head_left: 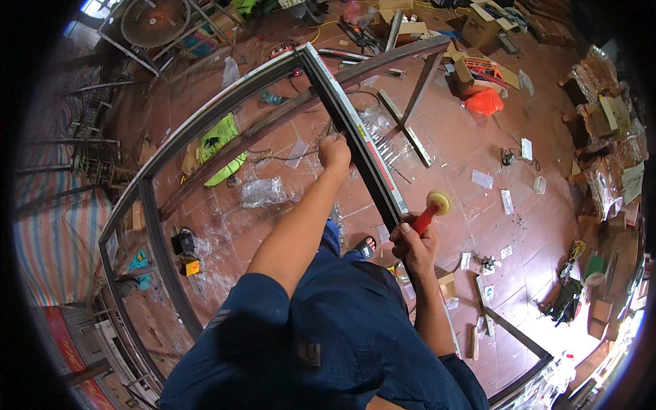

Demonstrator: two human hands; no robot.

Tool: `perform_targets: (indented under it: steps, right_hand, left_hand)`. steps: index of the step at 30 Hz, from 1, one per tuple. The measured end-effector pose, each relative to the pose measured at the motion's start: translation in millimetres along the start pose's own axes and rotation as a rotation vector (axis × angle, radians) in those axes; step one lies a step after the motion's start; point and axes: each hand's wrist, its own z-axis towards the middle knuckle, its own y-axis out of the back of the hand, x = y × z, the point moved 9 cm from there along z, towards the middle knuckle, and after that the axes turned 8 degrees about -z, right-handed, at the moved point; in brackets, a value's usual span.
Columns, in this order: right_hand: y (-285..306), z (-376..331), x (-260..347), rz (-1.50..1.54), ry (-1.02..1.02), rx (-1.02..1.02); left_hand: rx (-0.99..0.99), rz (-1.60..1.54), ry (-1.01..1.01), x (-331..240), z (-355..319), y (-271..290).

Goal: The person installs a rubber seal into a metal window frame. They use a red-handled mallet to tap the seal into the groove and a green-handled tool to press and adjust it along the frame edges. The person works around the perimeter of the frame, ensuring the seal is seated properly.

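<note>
A large dark metal frame, with white and red strips along its outer edge, spans the space in front of me, resting across brown steel bars. My left hand is closed by the inner side of the frame's right-hand bar; what its fingers hold is hidden. Farther down the same bar, my right hand wraps round the red handle of a mallet. The mallet's round cream-yellow head points up and away to the right of the bar.
Tiles below carry a lime-green cloth, clear plastic wrap, loose metal profiles and a yellow-black tool. Cardboard boxes and an orange bag lie far right. A fan stands far left; striped sheeting hangs left.
</note>
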Motion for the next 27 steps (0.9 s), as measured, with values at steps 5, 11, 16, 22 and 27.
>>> perform_targets:
  steps: [5, 11, 16, 22, 27]
  right_hand:
    - [0, 0, -9, -0.036, -0.057, 0.036]
    - [1, -1, -6, -0.032, -0.023, 0.035]
    - [1, -1, -7, -0.011, -0.075, 0.036]
    - [-1, 1, -4, -0.008, -0.047, 0.041]
    - [-2, 1, 0, 0.002, -0.019, 0.029]
  left_hand:
    - [0.066, -0.054, -0.059, 66, -1, -4]
    - [0.207, -0.231, 0.084, 82, -55, -11]
    - [0.092, 0.042, -0.059, 65, -44, -9]
    - [0.071, -0.021, -0.101, 71, -51, -9]
    - [0.2, -0.179, 0.085, 76, -109, -8]
